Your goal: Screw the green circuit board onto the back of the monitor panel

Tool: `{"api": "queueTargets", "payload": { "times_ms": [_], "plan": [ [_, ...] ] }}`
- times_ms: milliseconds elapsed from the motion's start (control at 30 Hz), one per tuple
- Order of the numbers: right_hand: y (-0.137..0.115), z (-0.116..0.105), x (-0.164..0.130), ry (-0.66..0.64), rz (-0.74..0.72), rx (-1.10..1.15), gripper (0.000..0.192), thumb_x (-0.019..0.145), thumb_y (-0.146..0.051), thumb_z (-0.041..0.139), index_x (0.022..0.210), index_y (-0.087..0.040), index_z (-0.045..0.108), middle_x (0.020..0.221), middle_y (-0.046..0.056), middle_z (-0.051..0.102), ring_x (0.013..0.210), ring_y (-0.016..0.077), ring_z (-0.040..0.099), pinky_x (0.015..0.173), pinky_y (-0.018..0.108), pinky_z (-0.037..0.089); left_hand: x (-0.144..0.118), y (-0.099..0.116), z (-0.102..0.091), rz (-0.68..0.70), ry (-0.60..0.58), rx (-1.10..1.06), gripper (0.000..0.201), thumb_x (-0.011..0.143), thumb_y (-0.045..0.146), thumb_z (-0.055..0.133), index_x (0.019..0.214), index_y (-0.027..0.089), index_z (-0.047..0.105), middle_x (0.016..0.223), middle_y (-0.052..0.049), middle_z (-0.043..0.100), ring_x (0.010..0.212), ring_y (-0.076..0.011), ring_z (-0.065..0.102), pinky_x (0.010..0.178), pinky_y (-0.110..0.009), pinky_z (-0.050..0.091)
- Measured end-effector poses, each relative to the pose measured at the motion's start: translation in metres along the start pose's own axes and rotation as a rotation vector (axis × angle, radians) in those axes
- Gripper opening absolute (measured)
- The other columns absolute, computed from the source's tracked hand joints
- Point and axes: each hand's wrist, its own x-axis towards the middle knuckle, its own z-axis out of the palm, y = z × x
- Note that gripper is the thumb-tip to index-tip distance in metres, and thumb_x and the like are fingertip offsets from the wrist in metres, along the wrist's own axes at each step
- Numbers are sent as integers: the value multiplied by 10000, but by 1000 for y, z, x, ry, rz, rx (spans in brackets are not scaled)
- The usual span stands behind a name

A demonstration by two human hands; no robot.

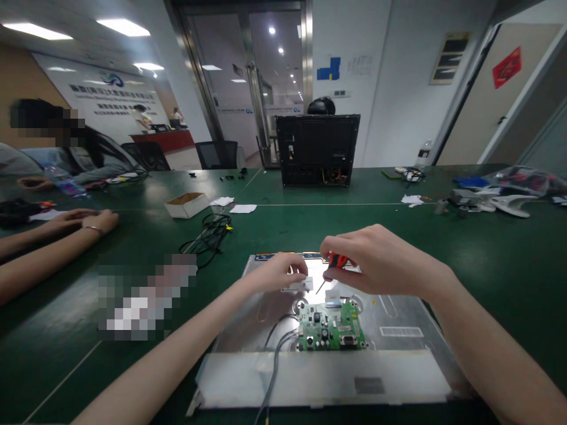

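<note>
You are working a fastener on the panel [398, 321] lying on the table [487, 248]: your right hand [376, 260] grips the screwdriver [330, 271], your left hand [279, 273] pinches a small bracket [297, 285] above the board [331, 327]; next, keep the tip seated and upright.

Inspector A: Even, moderately bright light from ceiling panels [38, 30]; soft sheen on the metal panel [398, 313]; faint shadows on the green worktop [487, 248].

Inspector B: Wide-angle bending at edges; pixelated patches at left; centre sharp.
</note>
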Motion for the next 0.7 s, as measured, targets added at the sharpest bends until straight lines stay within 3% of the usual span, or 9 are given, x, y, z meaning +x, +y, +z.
{"api": "queueTargets", "payload": {
  "times_ms": [267, 567, 633, 700],
  "plan": [
    [7, -5, -5, 25, 38, -25, 119, 891, -298, 579, 953, -206, 535, 784, -18, 655, 617, 118, 540, 529, 240, 268, 12, -17, 13, -38, -64, -33, 142, 723, 240, 658, 827, 143, 660, 736, -14, 618, 670, -164, 553, 585, -240, 389],
    [25, -6, -26, 85, 92, 83, 119, 872, -289, 605, 943, -208, 556, 760, -17, 656, 611, 110, 552, 549, 225, 330, 12, -23, 4, -25, -71, -40, 122, 755, 283, 624, 758, 164, 646, 708, -2, 614, 657, -156, 552, 600, -241, 397],
    [36, 3, -38, 173, 132, 190, 125, 865, -305, 607, 919, -199, 569, 760, -8, 657, 628, 113, 580, 568, 225, 373, 12, -19, -1, -26, -22, -27, 131, 774, 288, 603, 777, 165, 645, 763, -16, 633, 712, -170, 562, 635, -251, 410],
    [49, 19, -49, 361, 201, 355, 165, 836, -335, 633, 886, -190, 573, 776, 8, 655, 623, 118, 590, 570, 232, 411, 13, -8, -4, -11, 24, -21, 140, 802, 289, 579, 811, 166, 643, 816, -23, 640, 759, -177, 565, 679, -266, 424]
  ]
}}
